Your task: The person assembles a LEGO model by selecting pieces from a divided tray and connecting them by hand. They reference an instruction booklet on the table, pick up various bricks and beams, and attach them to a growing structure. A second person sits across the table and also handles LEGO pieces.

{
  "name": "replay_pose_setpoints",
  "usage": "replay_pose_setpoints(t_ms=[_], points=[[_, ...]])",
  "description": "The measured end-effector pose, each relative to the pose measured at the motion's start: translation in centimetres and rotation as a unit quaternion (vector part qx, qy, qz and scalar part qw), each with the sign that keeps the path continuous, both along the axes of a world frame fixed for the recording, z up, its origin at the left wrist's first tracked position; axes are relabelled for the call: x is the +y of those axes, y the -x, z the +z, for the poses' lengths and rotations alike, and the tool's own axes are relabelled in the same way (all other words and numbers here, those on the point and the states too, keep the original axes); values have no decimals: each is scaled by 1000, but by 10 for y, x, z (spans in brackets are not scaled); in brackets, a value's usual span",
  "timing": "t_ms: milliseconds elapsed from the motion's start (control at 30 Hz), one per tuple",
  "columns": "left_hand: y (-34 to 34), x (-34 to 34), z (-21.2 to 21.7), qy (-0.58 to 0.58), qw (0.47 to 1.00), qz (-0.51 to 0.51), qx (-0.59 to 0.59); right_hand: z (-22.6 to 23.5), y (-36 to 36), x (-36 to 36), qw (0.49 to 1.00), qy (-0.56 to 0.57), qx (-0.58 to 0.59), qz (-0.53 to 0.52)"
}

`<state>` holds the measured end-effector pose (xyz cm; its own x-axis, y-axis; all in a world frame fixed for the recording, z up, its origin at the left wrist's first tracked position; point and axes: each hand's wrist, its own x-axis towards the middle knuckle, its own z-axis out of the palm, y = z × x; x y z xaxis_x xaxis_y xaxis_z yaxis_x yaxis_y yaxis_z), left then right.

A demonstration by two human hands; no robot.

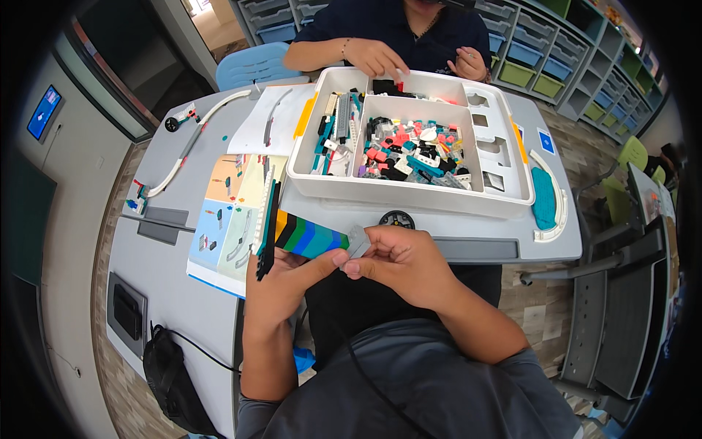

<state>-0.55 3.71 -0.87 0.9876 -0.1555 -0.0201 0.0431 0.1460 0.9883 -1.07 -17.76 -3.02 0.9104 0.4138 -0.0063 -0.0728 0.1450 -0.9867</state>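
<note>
Above the table's near edge I hold a block of stacked toy bricks [311, 236], striped yellow, green, teal and blue, with long black and white beams at its left end. My left hand [281, 285] is closed around its underside, thumb along the near face. At the right end sits a light grey brick piece [357, 240], pinched by the thumb and fingers of my right hand [409, 265]; it touches the striped stack. Just beyond my right hand lies a black wheel [397, 219]. To the left an instruction booklet [219, 192] lies open, partly hidden by the beams.
A white sorting tray [409, 195] full of loose bricks stands ahead. Across the table, a person's hand [376, 57] reaches into it. Curved white track pieces [179, 164] lie at left; a white curved piece [561, 208] and teal bundle [543, 197] lie at right. A black bag [172, 384] sits lower left.
</note>
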Motion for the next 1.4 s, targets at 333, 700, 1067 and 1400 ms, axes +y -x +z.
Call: replay_pose_setpoints(t_ms=[333, 700, 1067, 1400], points=[[1, -5, 5, 3, 1000, -19, -3, -1, 4, -3, 999, -44, -3, -31], [1, -7, 5, 25, 998, -47, 20, 7, 6, -9, 999, 7, -27, -40], [3, -16, 13, 13, 1000, -14, 25, 8, 8, -11, 998, 34, -42, -46], [3, 6, 1, -36, 998, 32, -27, -11, -2, 13, 996, -16, -73, -58]])
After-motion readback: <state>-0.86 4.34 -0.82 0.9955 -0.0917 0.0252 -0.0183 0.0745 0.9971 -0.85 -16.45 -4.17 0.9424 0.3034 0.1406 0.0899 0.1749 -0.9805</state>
